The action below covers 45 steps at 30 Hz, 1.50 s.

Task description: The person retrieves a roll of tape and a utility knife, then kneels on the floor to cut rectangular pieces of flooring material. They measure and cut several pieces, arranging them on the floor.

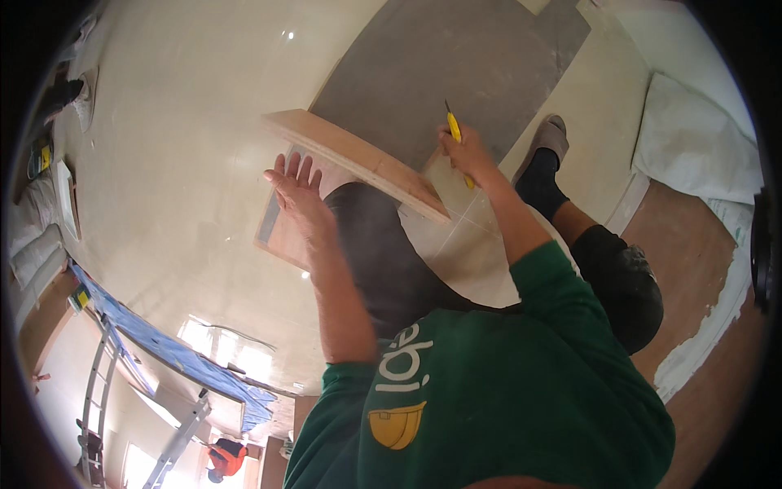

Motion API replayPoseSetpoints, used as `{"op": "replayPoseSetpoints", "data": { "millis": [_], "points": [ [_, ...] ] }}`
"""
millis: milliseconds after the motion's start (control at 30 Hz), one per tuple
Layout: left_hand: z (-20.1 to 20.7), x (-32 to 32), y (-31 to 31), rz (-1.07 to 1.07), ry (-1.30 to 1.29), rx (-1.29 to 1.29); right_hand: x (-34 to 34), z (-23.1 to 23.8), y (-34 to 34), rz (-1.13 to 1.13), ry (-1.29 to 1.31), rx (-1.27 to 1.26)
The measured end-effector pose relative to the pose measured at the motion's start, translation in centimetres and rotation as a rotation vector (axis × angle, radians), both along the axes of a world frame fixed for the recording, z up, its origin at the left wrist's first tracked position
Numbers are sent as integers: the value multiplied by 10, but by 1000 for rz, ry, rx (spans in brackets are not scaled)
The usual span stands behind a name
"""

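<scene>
In the head view, the left hand point(303, 200) is held up and open, with its fingers a little apart and nothing in it. That arm comes up from the lower edge, bare below a green sleeve point(338, 383). The right hand point(467, 153) is curled tight around a yellow knife point(454, 127), with the thin blade pointing away from the person. The knife is over the floor, just beside a long wooden board point(358, 153). The board slants between the two hands. A flat board point(281, 237) lies near the left wrist, and a big grey sheet point(456, 57) lies past the hands. A shoe point(549, 140) is to the right of the knife, and a white sack point(692, 138) is farther right. Far off at lower left are a blue sheet point(163, 328), ladders point(175, 440) and a person in orange point(227, 460), too small to see well. The left fingers overlap the long board's end, so I cannot tell if they touch it. The right hand hides the knife's middle, and the leg covers part of the flat board.
</scene>
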State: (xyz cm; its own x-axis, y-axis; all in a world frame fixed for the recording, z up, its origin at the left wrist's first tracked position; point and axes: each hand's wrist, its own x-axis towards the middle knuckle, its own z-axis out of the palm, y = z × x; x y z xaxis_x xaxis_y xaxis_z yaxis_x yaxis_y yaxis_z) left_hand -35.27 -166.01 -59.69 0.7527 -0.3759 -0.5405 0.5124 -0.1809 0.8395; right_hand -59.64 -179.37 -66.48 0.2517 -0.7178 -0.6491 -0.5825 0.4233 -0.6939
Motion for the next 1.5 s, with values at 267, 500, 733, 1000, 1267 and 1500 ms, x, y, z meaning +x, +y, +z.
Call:
{"op": "replayPoseSetpoints", "data": {
  "millis": [267, 500, 733, 1000, 1267, 1500],
  "points": [
    [-91, 58, 54, -484, -428, 565, 51, -24, -21, 508, 74, -68],
    [-87, 53, 18, -218, -63, 267, 94, -35, 0, 506, -43, 154],
    [-17, -22, 15, -77, -20, -135, 97, -49, 9, 555, -61, 41],
    [-2, -70, -29, -62, -116, 163, 117, -53, 3, 556, -100, 16],
    [-9, -82, -58, 14, -546, 386, 144, -61, -8, 540, -108, 26],
    [-3, -88, -56, 201, -179, 70, 138, -59, -13, 613, -117, 105]
  ]
}}
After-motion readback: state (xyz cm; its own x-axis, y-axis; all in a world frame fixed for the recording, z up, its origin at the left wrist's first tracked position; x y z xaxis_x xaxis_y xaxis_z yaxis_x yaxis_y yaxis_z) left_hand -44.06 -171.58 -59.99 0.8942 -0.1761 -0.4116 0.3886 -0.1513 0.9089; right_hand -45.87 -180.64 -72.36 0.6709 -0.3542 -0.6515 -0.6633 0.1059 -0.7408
